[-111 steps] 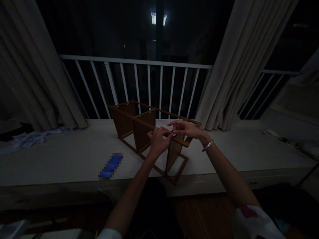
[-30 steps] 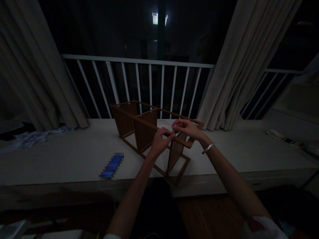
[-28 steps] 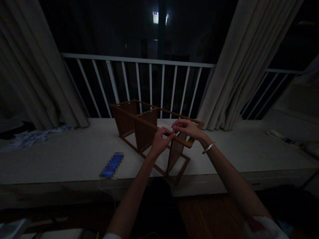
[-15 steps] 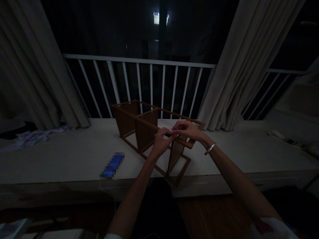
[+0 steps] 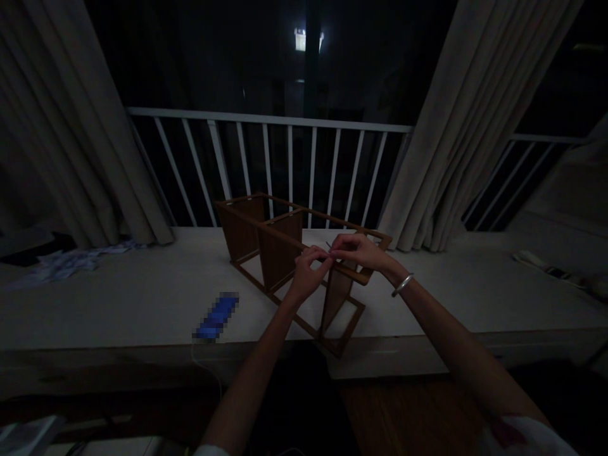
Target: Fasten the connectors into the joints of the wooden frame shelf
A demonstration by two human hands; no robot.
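A brown wooden shelf rack (image 5: 280, 250) lies on its side, its flat panels standing between the long rails. Both my hands meet over its upper rail, near the right end. My left hand (image 5: 310, 269) has thumb and fingers pinched together at the rail; what lies between them, if anything, is hidden. My right hand (image 5: 363, 252), below a silver bangle (image 5: 402, 285), pinches a thin dark rod (image 5: 328, 245) whose tip pokes up beside the fingertips. Whether the rod is a key or a screw is too small to tell.
The rack rests on a pale window ledge (image 5: 166, 285). A blurred-out phone (image 5: 216, 316) with a white cable lies front left. White railings (image 5: 289, 158) and curtains (image 5: 427, 158) stand behind. Crumpled papers (image 5: 66, 263) lie at far left.
The thin dark rod now shows more clearly above my right fingertips. My fingers have shifted slightly at the rail, while the rack stays put.
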